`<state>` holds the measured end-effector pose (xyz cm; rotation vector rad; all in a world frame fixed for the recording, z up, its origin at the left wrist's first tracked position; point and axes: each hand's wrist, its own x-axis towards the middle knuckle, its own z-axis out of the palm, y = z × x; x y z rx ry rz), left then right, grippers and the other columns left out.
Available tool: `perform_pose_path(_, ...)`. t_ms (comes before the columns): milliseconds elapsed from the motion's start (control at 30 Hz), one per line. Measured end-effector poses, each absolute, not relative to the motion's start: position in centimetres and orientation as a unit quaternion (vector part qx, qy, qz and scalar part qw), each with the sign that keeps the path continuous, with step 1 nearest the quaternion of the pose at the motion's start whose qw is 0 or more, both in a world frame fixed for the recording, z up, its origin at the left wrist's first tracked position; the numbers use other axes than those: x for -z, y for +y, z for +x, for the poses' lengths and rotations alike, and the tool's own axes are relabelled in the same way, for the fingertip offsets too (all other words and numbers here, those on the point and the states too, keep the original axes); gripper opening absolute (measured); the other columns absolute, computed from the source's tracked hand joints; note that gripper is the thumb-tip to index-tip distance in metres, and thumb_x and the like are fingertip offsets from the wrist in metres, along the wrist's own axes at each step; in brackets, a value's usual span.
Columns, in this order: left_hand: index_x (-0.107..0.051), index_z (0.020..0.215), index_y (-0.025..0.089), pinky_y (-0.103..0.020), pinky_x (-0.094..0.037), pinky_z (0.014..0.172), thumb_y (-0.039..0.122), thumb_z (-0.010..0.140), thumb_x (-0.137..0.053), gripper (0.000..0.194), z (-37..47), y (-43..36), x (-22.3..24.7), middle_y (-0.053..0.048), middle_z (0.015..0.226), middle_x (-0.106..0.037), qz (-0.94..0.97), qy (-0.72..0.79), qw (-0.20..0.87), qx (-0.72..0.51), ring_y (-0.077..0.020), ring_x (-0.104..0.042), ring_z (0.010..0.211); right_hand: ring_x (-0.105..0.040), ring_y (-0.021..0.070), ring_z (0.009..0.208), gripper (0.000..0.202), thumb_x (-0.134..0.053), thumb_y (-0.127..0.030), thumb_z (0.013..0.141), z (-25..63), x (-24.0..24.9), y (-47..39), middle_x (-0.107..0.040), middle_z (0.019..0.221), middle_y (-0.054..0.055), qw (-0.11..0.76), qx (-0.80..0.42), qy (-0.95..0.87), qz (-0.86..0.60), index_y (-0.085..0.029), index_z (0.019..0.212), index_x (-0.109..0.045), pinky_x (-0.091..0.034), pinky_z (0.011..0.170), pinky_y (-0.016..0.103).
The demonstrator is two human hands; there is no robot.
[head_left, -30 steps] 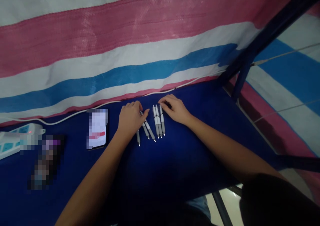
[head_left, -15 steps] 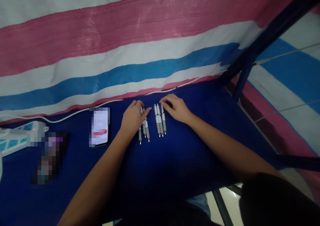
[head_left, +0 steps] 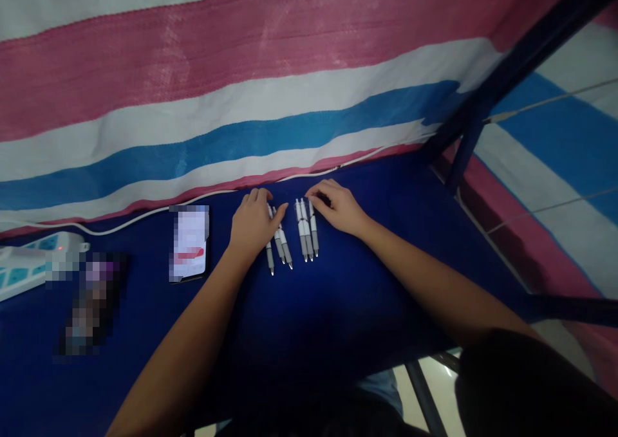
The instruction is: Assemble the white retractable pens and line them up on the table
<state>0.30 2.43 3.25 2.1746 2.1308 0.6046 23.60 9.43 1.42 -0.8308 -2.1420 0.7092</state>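
Two small groups of white-and-grey click pens lie on the dark blue table [head_left: 270, 334], tips toward me. My left hand [head_left: 250, 226] is curled round the upper part of the left pens [head_left: 284, 247], thumb on their right side and fingers at the far end; it partly hides them. These pens are slightly fanned, their tips uneven. The right pens [head_left: 304, 231] lie close together, almost parallel. At their top right, my right hand [head_left: 337, 206] has its fingers bent in a pinch on the clicker end of the outermost pen.
A phone [head_left: 190, 244] with a lit screen lies left of my left hand. Farther left are a blurred dark object [head_left: 89, 305] and a white power strip [head_left: 33, 263]. A white cable [head_left: 145, 218] runs along the striped cloth [head_left: 251, 141]. A dark frame post [head_left: 466, 147] stands right.
The left pens' tips have shifted slightly right and fan out a little more. Both hands keep nearly the same place; the whole view has moved slightly.
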Motion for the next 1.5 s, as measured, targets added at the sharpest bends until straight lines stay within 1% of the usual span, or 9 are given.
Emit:
perform_pose_path(67, -0.061, 0.112, 0.02, -0.043, -0.057, 0.089, 0.05, 0.103, -0.063, 0.031, 0.1, 2.5, -3.1, -0.013, 0.107, -0.07, 0.702, 0.681, 0.02, -0.208, -0.0319, -0.067, 0.103, -0.064, 0.0244, 0.093, 0.015, -0.056, -0.026, 0.107, 23.6, -1.5, 9.4, -0.074, 0.098, 0.005, 0.36, -0.278, -0.83, -0.323, -0.024, 0.103, -0.07, -0.048, 0.09, 0.042)
perform_pose_path(400, -0.06, 0.091, 0.022, -0.041, -0.054, 0.085, 0.054, 0.105, -0.062, 0.035, -0.1, 2.7, -3.1, -0.009, 0.093, -0.066, 0.736, 0.653, 0.02, -0.178, -0.0284, -0.063, 0.093, -0.065, 0.0239, 0.094, 0.015, -0.056, -0.026, 0.108, 23.7, -1.5, 9.3, -0.075, 0.098, 0.006, 0.368, -0.282, -0.828, -0.315, -0.023, 0.103, -0.07, -0.048, 0.089, 0.041)
perform_pose_path(633, -0.063, 0.103, 0.021, -0.045, -0.054, 0.093, 0.055, 0.103, -0.064, 0.034, 0.6, 2.2, -4.6, -0.014, 0.109, -0.069, 0.704, 0.679, -0.006, -0.206, -0.0348, -0.066, 0.108, -0.064, 0.0242, 0.093, 0.016, -0.056, -0.027, 0.108, 23.6, -1.5, 9.3, -0.076, 0.098, 0.006, 0.368, -0.278, -0.831, -0.31, -0.023, 0.102, -0.07, -0.048, 0.089, 0.041)
perform_pose_path(767, -0.062, 0.115, 0.02, -0.041, -0.053, 0.078, 0.054, 0.101, -0.068, 0.037, 1.2, 1.7, -5.7, -0.014, 0.102, -0.073, 0.672, 0.727, 0.063, -0.123, -0.034, -0.071, 0.092, -0.065, 0.0245, 0.093, 0.016, -0.056, -0.026, 0.107, 23.6, -1.5, 9.4, -0.076, 0.099, 0.006, 0.367, -0.282, -0.831, -0.309, -0.023, 0.1, -0.07, -0.048, 0.088, 0.041)
perform_pose_path(967, -0.063, 0.119, 0.019, -0.039, -0.051, 0.078, 0.047, 0.107, -0.063, 0.03, 0.9, 2.2, -6.1, -0.01, 0.091, -0.074, 0.703, 0.698, 0.1, -0.089, -0.0289, -0.072, 0.085, -0.064, 0.0244, 0.094, 0.019, -0.055, -0.03, 0.108, 23.7, -1.5, 9.4, -0.075, 0.099, 0.006, 0.362, -0.287, -0.83, -0.311, -0.024, 0.101, -0.071, -0.048, 0.09, 0.042)
perform_pose_path(1133, -0.066, 0.126, 0.019, -0.039, -0.053, 0.079, 0.053, 0.11, -0.055, 0.039, 0.8, 2.2, -6.2, -0.012, 0.105, -0.074, 0.701, 0.704, 0.085, -0.076, -0.0283, -0.071, 0.089, -0.063, 0.0236, 0.094, 0.02, -0.053, -0.031, 0.109, 23.7, -1.5, 9.4, -0.073, 0.097, 0.005, 0.361, -0.291, -0.829, -0.313, -0.023, 0.103, -0.071, -0.048, 0.092, 0.042)
perform_pose_path(1267, -0.071, 0.13, 0.021, -0.04, -0.055, 0.086, 0.054, 0.106, -0.062, 0.042, 0.8, 2.1, -5.8, -0.013, 0.119, -0.069, 0.725, 0.68, 0.064, -0.092, -0.0299, -0.071, 0.099, -0.063, 0.0241, 0.095, 0.019, -0.054, -0.03, 0.108, 23.6, -1.5, 9.4, -0.074, 0.099, 0.006, 0.36, -0.291, -0.828, -0.315, -0.024, 0.103, -0.071, -0.048, 0.091, 0.042)
perform_pose_path(1367, -0.073, 0.123, 0.02, -0.043, -0.056, 0.092, 0.052, 0.103, -0.067, 0.038, 0.5, 2.3, -5.0, -0.013, 0.11, -0.067, 0.733, 0.667, 0.051, -0.124, -0.0312, -0.069, 0.099, -0.063, 0.0243, 0.095, 0.018, -0.055, -0.03, 0.108, 23.6, -1.5, 9.4, -0.074, 0.099, 0.006, 0.359, -0.29, -0.829, -0.315, -0.024, 0.103, -0.071, -0.048, 0.091, 0.042)
perform_pose_path(1500, -0.072, 0.111, 0.022, -0.042, -0.056, 0.088, 0.052, 0.102, -0.068, 0.031, -0.1, 2.6, -4.3, -0.011, 0.105, -0.065, 0.734, 0.659, 0.039, -0.16, -0.0294, -0.066, 0.094, -0.064, 0.0247, 0.095, 0.017, -0.055, -0.029, 0.108, 23.7, -1.6, 9.3, -0.074, 0.099, 0.006, 0.356, -0.286, -0.832, -0.316, -0.024, 0.103, -0.07, -0.048, 0.089, 0.042)
